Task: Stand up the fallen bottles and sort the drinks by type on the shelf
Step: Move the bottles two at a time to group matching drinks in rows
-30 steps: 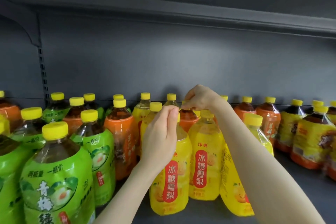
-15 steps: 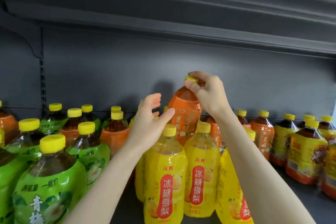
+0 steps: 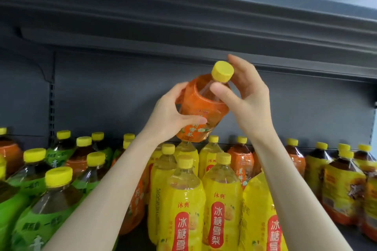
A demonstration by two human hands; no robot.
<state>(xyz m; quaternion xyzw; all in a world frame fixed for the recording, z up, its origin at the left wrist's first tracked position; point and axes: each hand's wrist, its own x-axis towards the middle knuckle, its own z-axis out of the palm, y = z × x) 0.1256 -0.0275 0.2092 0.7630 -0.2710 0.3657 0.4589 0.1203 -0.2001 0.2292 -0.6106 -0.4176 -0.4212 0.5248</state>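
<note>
Head view: orange bottle is held in the air above the yellow bottles, tilted, cap toward the camera. Left hand wraps the body, fingers curled round the label. Right hand pinches the neck under the cap, thumb in front. Green bottles stand at left, more orange ones behind at right.

Risks: the base hangs just over 1 yellow cap, so a low swing could topple that row. The film label looks slick, so a loose grip may slip. The upper shelf is close above, so lifting may bump it.
</note>
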